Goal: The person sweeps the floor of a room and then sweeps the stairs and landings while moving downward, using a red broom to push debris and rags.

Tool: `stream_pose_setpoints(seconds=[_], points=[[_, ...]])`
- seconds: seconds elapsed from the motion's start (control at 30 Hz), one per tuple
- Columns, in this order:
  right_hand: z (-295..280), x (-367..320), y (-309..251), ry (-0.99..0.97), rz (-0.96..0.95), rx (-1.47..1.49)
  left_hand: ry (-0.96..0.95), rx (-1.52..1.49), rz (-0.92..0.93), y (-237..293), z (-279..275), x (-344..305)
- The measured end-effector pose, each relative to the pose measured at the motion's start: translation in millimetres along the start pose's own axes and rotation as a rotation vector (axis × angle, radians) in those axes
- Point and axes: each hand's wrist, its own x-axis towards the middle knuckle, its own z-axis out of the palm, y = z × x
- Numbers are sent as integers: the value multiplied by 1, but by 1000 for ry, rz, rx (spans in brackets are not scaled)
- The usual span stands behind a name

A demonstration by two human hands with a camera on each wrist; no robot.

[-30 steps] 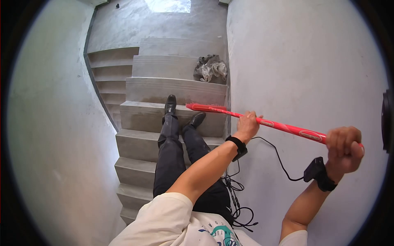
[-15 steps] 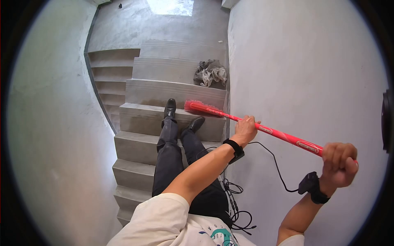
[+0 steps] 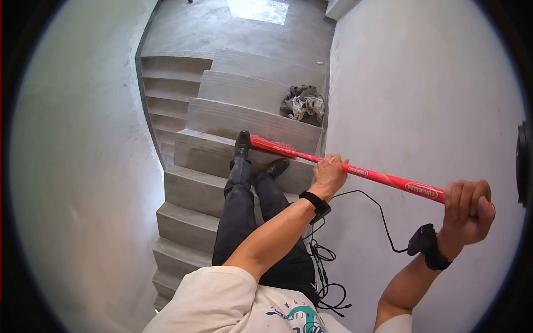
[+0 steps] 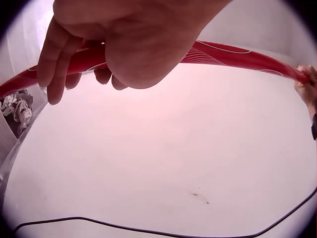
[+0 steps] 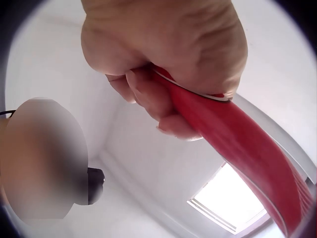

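A red broom [image 3: 383, 178] slants across the head view, its handle running from the right down to the bristled head [image 3: 272, 145] on a stair tread beside the person's shoes [image 3: 242, 145]. Partway along the handle, the left hand [image 3: 330, 173] grips it, fingers curled over the shaft. In the left wrist view, that hand [image 4: 133, 44] wraps the red handle from above. Near the handle's upper end is the right hand [image 3: 469, 211], gripping firmly. The right wrist view shows the right hand's fingers [image 5: 153, 99] closed round the shaft.
Concrete stairs [image 3: 191, 186] run down the left, with a landing [image 3: 194, 33] at the top of the view. Crumpled plastic bags [image 3: 303, 103] lie on a step by the right wall [image 3: 411, 100]. Black cables [image 3: 327, 277] hang beside the person's leg.
The broom head has shifted left against the steps, close up to the person's left shoe. Both hands keep their grip on the handle, and the head view has turned slightly.
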Motion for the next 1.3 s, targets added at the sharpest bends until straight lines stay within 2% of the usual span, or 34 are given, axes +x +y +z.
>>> stream_pose_setpoints(seconds=[0.1,0.13,0.2,0.27,0.3,0.33,0.47,0.57,0.6,0.67,0.7,0.73,0.8,0.87,0.9,0.93,1.0,1.03,1.1,1.3], points=[[39,0,32,45,-15,-63,124,17,-19,-34,-4,22],[50,-6,34,37,-45,-94,154,14,47,-38,-9,39],[62,-21,38,-5,-122,-204,168,6,116,-27,-9,50],[54,-28,26,42,-182,-238,204,-52,178,-4,-6,65],[52,-39,22,37,-208,-268,281,-104,242,7,-2,68],[51,-48,18,28,-246,-296,279,-130,232,17,1,68],[25,-96,-6,157,-311,-377,167,-93,330,54,6,51],[0,-140,-25,440,-353,-297,20,-4,409,69,17,32],[1,-144,-29,453,-364,-302,-64,48,431,71,20,23],[6,-141,-38,356,-344,-307,-112,50,474,75,14,18],[8,-133,-42,295,-356,-293,-143,62,448,77,11,12],[9,-119,-47,322,-377,-304,-169,73,424,81,5,11],[9,-97,-54,141,-325,-223,-186,84,445,76,2,8],[-4,-75,-53,157,-267,-145,-158,118,424,71,18,14],[-1,-50,-43,172,-239,-128,-218,109,379,66,12,26],[-8,-35,-19,189,-209,-105,-200,108,371,49,26,48],[-2,17,36,184,-134,-183,-209,78,362,18,36,131],[10,40,41,183,-109,-192,-184,38,408,17,23,155],[37,61,59,181,-207,-246,-139,12,459,0,3,179],[79,113,64,80,-207,-316,-34,-88,468,13,-63,225]])
